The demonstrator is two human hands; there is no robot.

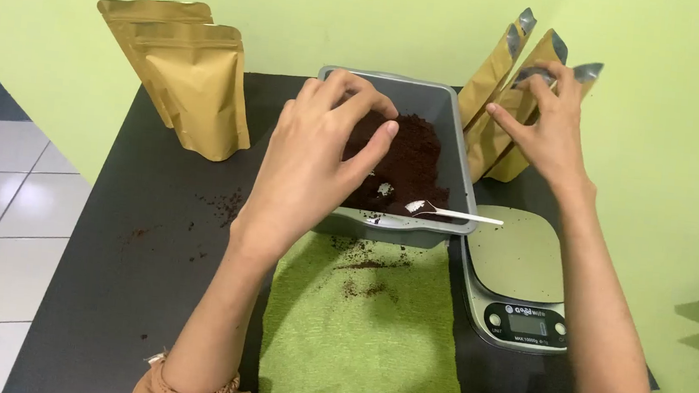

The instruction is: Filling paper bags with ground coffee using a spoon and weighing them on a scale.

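My left hand hovers over the near left part of a grey metal tray that holds a heap of dark brown ground powder, fingers curled and apart, holding nothing I can see. My right hand reaches to the back right and pinches the top of one of several open gold stand-up pouches leaning against the wall. A white plastic spoon lies on the tray's near rim with its bowl in the powder.
A digital kitchen scale stands right of a green cloth sprinkled with powder. Two sealed gold pouches stand at the back left. Powder crumbs dot the black table. The tiled floor lies beyond the table's left edge.
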